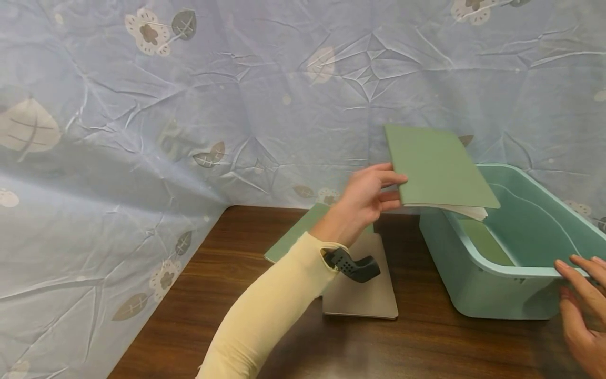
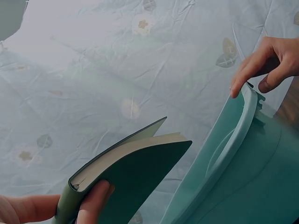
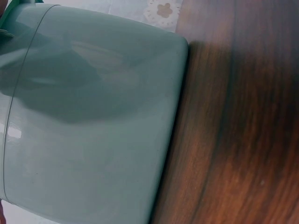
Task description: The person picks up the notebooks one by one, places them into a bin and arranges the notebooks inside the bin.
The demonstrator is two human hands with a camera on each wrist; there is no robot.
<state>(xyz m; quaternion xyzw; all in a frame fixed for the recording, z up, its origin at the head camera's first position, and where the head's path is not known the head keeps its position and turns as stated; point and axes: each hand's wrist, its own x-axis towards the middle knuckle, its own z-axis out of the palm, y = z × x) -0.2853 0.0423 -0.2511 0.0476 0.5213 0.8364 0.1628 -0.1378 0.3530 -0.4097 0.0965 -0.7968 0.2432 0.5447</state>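
Note:
A green notebook is held by its spine in my left hand, above the left rim of a teal plastic bin. Its cover and pages spread slightly apart at the free edge in the left wrist view, where the thumb lies on one cover and a finger on the spine. My right hand grips the bin's near right rim, fingers over the edge and thumb outside. Inside the bin lies a flat green item, partly hidden by the wall. The right wrist view shows mostly the bin's side.
A beige notebook and a green notebook lie on the dark wooden table, left of the bin and partly behind my left arm. A patterned, creased cloth hangs behind and along the left side.

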